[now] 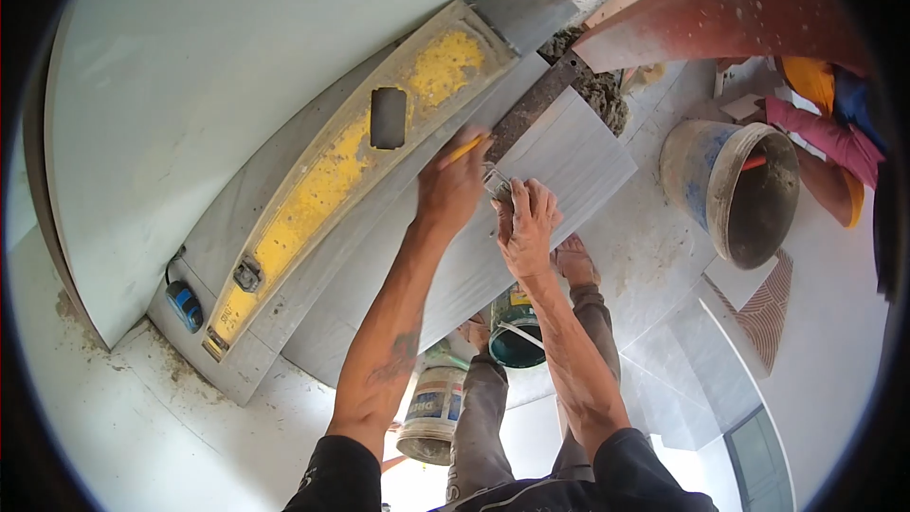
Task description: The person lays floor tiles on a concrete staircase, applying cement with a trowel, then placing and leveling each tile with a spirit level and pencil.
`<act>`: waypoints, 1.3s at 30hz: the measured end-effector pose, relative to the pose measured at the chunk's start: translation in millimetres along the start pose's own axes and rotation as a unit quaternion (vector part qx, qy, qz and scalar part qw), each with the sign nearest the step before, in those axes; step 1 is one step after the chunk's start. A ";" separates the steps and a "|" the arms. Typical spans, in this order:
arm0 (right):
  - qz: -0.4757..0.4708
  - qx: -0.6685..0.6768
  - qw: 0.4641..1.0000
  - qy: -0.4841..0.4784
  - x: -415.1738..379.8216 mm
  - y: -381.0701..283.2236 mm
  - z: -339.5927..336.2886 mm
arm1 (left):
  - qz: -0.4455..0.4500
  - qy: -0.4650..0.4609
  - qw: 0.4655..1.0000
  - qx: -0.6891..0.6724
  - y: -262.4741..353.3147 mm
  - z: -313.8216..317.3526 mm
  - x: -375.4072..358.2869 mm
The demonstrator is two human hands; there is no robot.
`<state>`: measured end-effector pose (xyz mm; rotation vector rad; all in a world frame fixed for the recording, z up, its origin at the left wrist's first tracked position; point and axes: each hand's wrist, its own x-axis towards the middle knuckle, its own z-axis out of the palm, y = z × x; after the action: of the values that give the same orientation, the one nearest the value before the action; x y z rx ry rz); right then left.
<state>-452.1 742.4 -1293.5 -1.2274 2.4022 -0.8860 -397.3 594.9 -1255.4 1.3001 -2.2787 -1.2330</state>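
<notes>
So the left grip (450, 180) is closed around a yellow pencil (466, 148), up over the gray tile (559, 166), which is the big slab right under both arms. The right grip (526, 228) is just beside it, fingers pinched on a little metal piece (496, 184) above that tile. Can't really make out what the piece is, most of it's covered by the fingers.

A dark, rusty-looking bar (531, 106) runs from near the metal piece along the tile's upper edge, and a heap of wet mortar (604, 100) sits just off the tile's far end. Left of the tile there's a long, beat-up yellow level (318, 192) with a rectangular cutout, and a blue and black tape measure (184, 306) near its lower end.

On the near side of the tile are the wearer's bare feet (576, 262), with a dark green bucket (518, 341) between the legs and a grubby light bucket (433, 412) farther back to the left. Well off to the right of the tile is a big dirty bucket (754, 192), and past it a co-worker's pink sleeve (834, 140).
</notes>
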 end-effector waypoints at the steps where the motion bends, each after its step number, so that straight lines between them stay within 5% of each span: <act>1: 0.006 -0.001 1.000 -0.009 2.6 -0.3 -1.1 | 0.004 -0.003 1.000 0.002 -3.7 -6.9 -9.9; 16: 0.008 0.012 1.000 -0.003 2.7 3.8 -0.6 | 0.037 0.066 0.994 -0.081 26.8 65.9 73.6; 28: 0.016 0.000 1.000 -0.012 2.9 -0.2 -4.7 | 0.063 0.064 0.994 -0.067 28.5 62.7 78.3; 30: 0.013 0.004 1.000 -0.017 1.5 1.0 -5.9 | 0.074 0.060 0.994 -0.057 23.5 50.9 62.3; 32: 0.014 -0.012 1.000 -0.013 1.3 1.1 -3.8 | -0.032 -0.006 0.997 -0.063 15.4 24.3 34.2; 36: 0.005 -0.012 1.000 -0.008 2.0 0.0 -2.3 | 0.019 -0.012 0.986 0.166 -15.6 -46.7 -59.3; 39: 0.009 -0.010 1.000 -0.002 3.8 -6.0 -5.0 | -0.084 -0.013 0.987 0.137 0.8 -94.5 -144.4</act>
<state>-453.2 738.7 -1285.7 -1.2123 2.4203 -0.8557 -261.5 658.2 -1169.8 1.6076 -2.4687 -1.0135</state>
